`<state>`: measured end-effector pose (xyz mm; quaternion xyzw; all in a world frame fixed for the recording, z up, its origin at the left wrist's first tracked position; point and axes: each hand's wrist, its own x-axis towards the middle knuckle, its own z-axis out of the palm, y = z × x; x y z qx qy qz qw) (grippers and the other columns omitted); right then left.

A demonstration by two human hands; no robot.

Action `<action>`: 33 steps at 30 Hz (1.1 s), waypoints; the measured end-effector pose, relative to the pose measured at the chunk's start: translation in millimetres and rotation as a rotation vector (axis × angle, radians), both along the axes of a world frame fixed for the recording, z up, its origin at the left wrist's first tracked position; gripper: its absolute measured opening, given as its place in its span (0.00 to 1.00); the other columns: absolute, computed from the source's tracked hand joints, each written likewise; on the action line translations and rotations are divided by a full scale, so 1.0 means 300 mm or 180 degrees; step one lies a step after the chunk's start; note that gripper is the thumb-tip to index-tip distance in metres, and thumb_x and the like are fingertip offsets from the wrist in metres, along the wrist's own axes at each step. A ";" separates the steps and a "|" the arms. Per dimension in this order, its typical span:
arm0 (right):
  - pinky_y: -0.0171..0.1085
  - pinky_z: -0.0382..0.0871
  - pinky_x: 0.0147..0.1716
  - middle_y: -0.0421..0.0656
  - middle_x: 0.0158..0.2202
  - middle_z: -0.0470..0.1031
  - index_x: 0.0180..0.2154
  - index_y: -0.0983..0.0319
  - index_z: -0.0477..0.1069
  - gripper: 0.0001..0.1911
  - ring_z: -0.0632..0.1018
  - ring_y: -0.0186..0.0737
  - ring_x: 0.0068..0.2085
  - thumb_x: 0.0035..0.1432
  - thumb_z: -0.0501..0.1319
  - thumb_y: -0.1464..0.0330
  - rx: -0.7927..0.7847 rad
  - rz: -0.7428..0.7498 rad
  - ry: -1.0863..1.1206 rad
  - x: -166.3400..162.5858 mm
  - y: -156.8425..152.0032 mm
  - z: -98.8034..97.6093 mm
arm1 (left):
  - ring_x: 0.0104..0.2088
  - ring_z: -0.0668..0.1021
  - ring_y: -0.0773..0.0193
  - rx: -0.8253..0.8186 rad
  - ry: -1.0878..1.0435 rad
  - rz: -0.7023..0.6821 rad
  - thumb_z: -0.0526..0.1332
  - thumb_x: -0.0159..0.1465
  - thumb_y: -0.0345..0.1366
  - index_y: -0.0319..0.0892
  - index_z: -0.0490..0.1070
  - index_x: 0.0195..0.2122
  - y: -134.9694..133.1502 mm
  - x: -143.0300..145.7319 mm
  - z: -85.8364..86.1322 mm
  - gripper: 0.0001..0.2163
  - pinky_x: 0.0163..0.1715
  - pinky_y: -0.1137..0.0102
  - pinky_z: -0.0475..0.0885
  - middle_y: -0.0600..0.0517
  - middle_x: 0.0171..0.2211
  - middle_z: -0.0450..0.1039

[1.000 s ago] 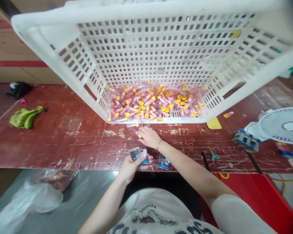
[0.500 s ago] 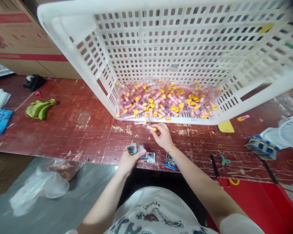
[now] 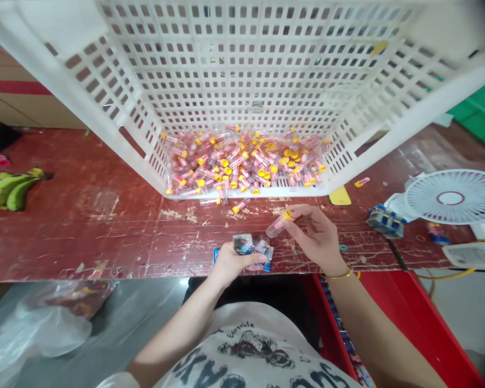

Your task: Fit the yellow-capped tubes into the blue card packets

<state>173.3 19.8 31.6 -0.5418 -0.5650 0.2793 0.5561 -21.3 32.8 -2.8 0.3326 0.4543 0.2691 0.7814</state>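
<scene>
My right hand (image 3: 317, 240) pinches a clear plastic tube with a yellow cap (image 3: 275, 226) by its capped end, tilted above the table. My left hand (image 3: 232, 265) is closed on several small clear-and-blue packets (image 3: 242, 243), thumb on top; their exact contents I cannot make out. The tube's lower end is close to the packets. Beyond the hands, a white crate (image 3: 242, 196) lies on its side, its open face towards me, with a pile of yellow-capped tubes (image 3: 234, 161) inside. Loose on the table by its rim lies another tube (image 3: 241, 206).
A yellow card (image 3: 340, 196) lies by the crate's right corner. Further right are blue-and-clear packs (image 3: 386, 221) and a white fan (image 3: 452, 196). Green bananas (image 3: 14, 189) rest at the left on the red table (image 3: 84, 231). A red bin (image 3: 408, 312) stands below the edge.
My right hand has moved back from the crate's rim, right and towards me, with a tube. My left hand stays on the packets. The view has swung to the right.
</scene>
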 end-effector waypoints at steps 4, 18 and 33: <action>0.44 0.69 0.47 0.43 0.38 0.75 0.33 0.59 0.70 0.05 0.76 0.41 0.41 0.54 0.65 0.67 0.0114 0.0389 -0.0521 -0.022 0.012 0.037 | 0.24 0.79 0.65 -0.0146 0.0073 -0.0050 0.75 0.41 0.37 0.36 0.78 0.32 -0.007 -0.002 -0.003 0.18 0.27 0.71 0.78 0.49 0.27 0.79; 0.42 0.72 0.42 0.42 0.32 0.78 0.30 0.59 0.71 0.13 0.78 0.39 0.35 0.48 0.69 0.58 -0.1128 0.0348 0.1870 -0.059 -0.003 -0.101 | 0.36 0.81 0.57 -0.0573 -0.0450 0.0012 0.70 0.52 0.42 0.35 0.76 0.41 -0.023 0.061 0.022 0.19 0.33 0.68 0.78 0.38 0.41 0.78; 0.40 0.72 0.41 0.42 0.36 0.79 0.31 0.59 0.69 0.13 0.78 0.39 0.38 0.49 0.68 0.58 -0.1384 0.0694 0.2212 -0.052 -0.027 -0.124 | 0.31 0.81 0.60 -0.1263 -0.0694 -0.0460 0.66 0.56 0.46 0.35 0.76 0.38 0.003 0.063 0.018 0.17 0.31 0.69 0.77 0.41 0.36 0.80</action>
